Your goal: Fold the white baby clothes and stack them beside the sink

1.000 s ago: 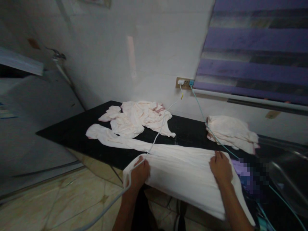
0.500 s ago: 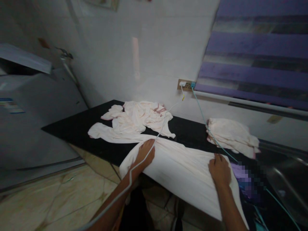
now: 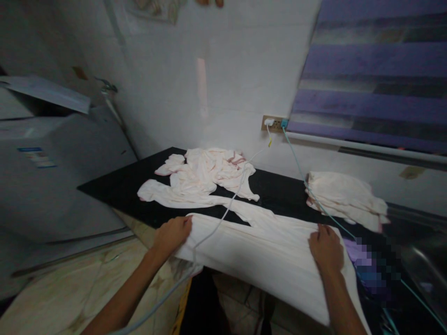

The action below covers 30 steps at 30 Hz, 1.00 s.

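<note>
A white cloth garment (image 3: 258, 251) is stretched along the front edge of the black countertop (image 3: 115, 195), its lower part hanging over the edge. My left hand (image 3: 173, 235) is closed on its upper left corner. At the other end my right hand (image 3: 326, 246) has its fingers curled on the cloth near the top right. A long narrow piece of white fabric, like a sleeve (image 3: 160, 193), lies behind on the counter. Further back sits a crumpled heap of white cloth (image 3: 216, 170) with pinkish stripes.
A folded pale cloth (image 3: 345, 197) lies at the back right, near a metal sink (image 3: 424, 260). A white cable (image 3: 223, 216) crosses before the garment. A teal cord (image 3: 296, 158) runs from the wall socket (image 3: 275, 123). At left stands a white appliance (image 3: 70, 172).
My left hand has moved left and now grips the garment's corner, pulling it out from the sleeve-like piece. My right hand keeps its place on the cloth. The view has shifted slightly.
</note>
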Tool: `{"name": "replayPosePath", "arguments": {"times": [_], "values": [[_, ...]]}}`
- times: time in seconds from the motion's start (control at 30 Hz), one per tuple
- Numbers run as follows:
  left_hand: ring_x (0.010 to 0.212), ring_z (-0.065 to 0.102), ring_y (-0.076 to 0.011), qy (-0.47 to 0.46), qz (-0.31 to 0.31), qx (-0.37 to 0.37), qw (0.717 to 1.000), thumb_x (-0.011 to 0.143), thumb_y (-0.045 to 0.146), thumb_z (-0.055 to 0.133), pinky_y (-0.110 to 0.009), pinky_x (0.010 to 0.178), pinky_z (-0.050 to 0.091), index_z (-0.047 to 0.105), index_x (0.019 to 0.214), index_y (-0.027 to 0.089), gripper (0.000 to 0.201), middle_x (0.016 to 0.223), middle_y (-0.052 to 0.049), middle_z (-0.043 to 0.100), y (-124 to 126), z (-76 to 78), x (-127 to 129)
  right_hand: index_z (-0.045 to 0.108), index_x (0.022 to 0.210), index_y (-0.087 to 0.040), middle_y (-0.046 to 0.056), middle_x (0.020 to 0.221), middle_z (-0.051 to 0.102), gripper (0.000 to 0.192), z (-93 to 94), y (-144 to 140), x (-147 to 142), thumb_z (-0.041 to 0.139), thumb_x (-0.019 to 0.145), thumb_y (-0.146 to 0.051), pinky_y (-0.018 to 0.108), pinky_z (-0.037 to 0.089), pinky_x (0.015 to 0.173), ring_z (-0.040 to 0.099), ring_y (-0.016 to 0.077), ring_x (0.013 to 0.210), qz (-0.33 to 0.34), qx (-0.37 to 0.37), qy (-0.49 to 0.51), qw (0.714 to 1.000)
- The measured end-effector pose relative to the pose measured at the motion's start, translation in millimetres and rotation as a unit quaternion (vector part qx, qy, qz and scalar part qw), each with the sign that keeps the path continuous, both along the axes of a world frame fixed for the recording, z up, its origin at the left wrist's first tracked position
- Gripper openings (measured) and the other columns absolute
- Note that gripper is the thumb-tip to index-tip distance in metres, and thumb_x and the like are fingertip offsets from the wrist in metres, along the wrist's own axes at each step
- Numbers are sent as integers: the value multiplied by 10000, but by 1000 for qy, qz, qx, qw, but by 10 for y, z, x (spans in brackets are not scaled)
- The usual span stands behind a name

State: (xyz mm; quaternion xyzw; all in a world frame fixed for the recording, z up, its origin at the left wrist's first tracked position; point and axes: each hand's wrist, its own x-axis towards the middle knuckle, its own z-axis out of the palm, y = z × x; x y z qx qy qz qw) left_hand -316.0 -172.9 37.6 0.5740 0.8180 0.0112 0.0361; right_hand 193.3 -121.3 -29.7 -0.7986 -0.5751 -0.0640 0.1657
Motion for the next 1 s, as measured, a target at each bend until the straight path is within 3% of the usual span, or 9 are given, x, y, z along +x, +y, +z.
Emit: {"name": "replayPosePath", "arguments": {"times": [0.13,0.33,0.5,0.63,0.7,0.77,0.87,0.93,1.0], "values": [[1061,740,-375,-27,6,-42,999,978,298,405,-442,854,554,777,1090,103,434,1130,-243,759,218,168,69,592,1491,-115,197,1467,607,528,-1,1,2,388,1033,-280,438,508,1019,593,345,1319,0,-6,-15,1000],[1095,732,-310,-68,11,-8,998,945,171,422,-378,908,561,721,1177,57,394,1154,-244,744,259,92,487,597,1482,-116,193,1455,617,519,-28,1,3,394,1037,-289,449,522,984,605,357,1293,0,7,-23,1000],[1301,591,-487,-53,73,61,994,999,228,374,-660,973,531,636,1364,19,495,1367,-364,600,243,-59,834,606,1468,-113,200,1438,623,518,-39,8,27,391,1035,-299,454,526,975,607,363,1285,6,9,-14,1000],[1480,383,-587,-37,73,88,993,1006,232,425,-870,1055,331,539,1563,159,573,1587,-348,436,266,-310,1165,601,1475,-107,211,1441,617,531,-49,15,35,387,1030,-300,469,519,1003,594,369,1310,6,6,-3,1000],[1550,259,-587,-24,53,107,993,1036,272,399,-910,1101,199,489,1611,230,583,1683,-298,330,262,-451,1286,598,1481,-112,205,1453,612,535,-55,16,34,383,1030,-304,478,520,1009,595,371,1309,3,5,-2,1000],[1586,221,-537,-12,-27,127,991,1062,312,359,-880,1160,143,489,1611,284,565,1723,-214,314,233,-560,1316,600,1480,-116,199,1462,608,536,-59,15,35,379,1033,-311,487,523,1007,599,377,1303,3,1,-2,1000],[1589,298,-410,-12,-180,148,972,1066,391,393,-698,1261,244,454,1619,322,561,1704,-109,402,144,-616,1123,596,1482,-114,199,1483,595,536,-61,14,43,377,1036,-315,501,525,1014,591,389,1316,4,0,-2,1000],[1503,435,-354,-6,-167,167,972,1053,435,429,-540,1241,365,499,1574,251,556,1603,-133,528,71,-585,857,590,1488,-111,202,1492,588,536,-58,14,46,380,1035,-307,500,524,1020,590,390,1322,4,0,1,1000],[1338,560,-348,11,-81,189,979,1051,408,411,-468,1171,435,617,1398,107,504,1395,-208,644,11,-528,555,583,1495,-112,203,1482,595,538,-51,15,43,383,1030,-294,495,526,1019,595,388,1317,4,-7,2,1000]]}}
